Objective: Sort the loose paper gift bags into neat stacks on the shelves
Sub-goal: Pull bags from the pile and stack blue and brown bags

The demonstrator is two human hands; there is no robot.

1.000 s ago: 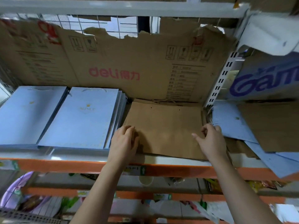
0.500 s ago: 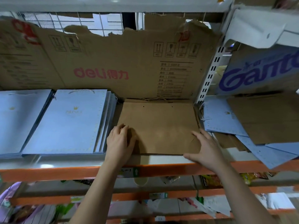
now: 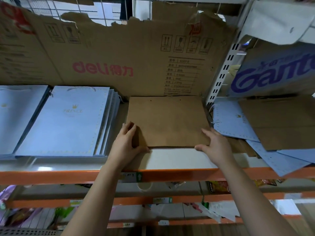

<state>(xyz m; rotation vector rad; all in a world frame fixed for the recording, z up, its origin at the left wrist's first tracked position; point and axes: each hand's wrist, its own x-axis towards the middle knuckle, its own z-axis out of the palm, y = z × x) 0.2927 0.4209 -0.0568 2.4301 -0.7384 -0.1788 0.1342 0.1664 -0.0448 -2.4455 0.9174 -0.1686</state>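
A flat stack of brown paper bags lies on the white shelf, pushed back against the cardboard. My left hand presses on its front left corner with the thumb at the front edge. My right hand rests on its front right corner, thumb along the front edge. Left of it lie two neat stacks of light blue bags with a gold crown print. Beyond the upright on the right, loose blue bags and brown bags lie in a crooked pile that overhangs the shelf edge.
A torn cardboard sheet lines the back of the shelf. A white slotted upright divides the two bays. The shelf's orange front rail runs across, with lower shelves of mixed goods beneath. A blue printed box stands at the upper right.
The brown stack has been pushed back and squared against the cardboard, leaving bare white shelf in front. Both hands followed it, now at its front corners.
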